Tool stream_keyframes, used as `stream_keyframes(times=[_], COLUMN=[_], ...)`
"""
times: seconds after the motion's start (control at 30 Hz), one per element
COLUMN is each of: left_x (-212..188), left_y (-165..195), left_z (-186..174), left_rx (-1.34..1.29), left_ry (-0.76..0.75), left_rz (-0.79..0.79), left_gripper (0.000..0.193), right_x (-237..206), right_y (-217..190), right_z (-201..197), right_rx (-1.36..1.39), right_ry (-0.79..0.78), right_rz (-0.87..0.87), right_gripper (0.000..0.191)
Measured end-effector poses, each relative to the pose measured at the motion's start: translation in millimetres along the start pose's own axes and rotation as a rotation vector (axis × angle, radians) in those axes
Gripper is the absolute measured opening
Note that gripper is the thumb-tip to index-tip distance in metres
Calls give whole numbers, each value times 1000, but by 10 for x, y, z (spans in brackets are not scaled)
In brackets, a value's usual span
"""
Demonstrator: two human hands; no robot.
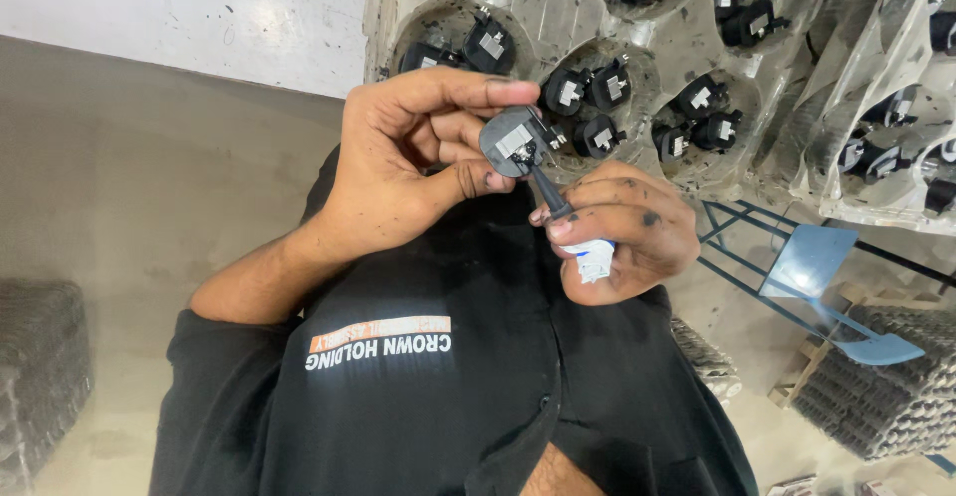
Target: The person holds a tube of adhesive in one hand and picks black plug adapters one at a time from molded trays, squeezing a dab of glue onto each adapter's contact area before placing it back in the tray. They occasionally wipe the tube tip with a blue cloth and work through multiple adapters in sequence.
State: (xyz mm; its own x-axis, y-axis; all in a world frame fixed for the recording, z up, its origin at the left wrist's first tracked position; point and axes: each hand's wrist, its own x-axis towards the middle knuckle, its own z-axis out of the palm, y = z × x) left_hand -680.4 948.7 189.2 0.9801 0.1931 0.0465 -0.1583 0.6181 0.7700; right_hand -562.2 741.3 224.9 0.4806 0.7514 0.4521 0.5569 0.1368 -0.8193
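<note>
Far left, low: dark stacked bundle (40, 376) on the floor (149, 187); could not tell what it was.

Left hand (398, 162) was raised at centre frame, fingers (468, 93) curled shut around a round black part (513, 142). Thumb pressed its lower edge, forefinger hooked over the top. The part's flat face, with a small metal insert, faced the camera.

Right hand (622, 242) sat just below and right of the part, closed around a thin black tool (548, 192); a white piece (593, 259) showed inside the grip. The tool's long axis ran diagonally, from the right hand up and left to the part, its tip touching or nearly touching the face near the insert. Exact contact was too small to judge. So the part lay up-left of the right hand's fingers, already held in the left, which was the nearer hand.

Above and right: clear moulded trays (687, 28) with round pockets, each holding black parts (588, 88) of the same kind.

Far right: blue chair (827, 267), and beneath it more dark stacked bundles (876, 396).
</note>
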Motion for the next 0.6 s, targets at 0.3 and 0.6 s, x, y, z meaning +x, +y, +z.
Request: stream_keyframes(times=[0.3, 0.6], left_x=[-2, -32], left_y=[26, -10], left_z=[107, 5], left_rx=[-306, -296], left_ry=[-80, -159], left_rz=[-127, -147], left_gripper=[46, 42], right_x=[52, 182], right_y=[9, -51], right_z=[299, 248], right_rx=[193, 174], right_ry=[353, 246], right_rz=[-104, 47], right_gripper=[21, 20])
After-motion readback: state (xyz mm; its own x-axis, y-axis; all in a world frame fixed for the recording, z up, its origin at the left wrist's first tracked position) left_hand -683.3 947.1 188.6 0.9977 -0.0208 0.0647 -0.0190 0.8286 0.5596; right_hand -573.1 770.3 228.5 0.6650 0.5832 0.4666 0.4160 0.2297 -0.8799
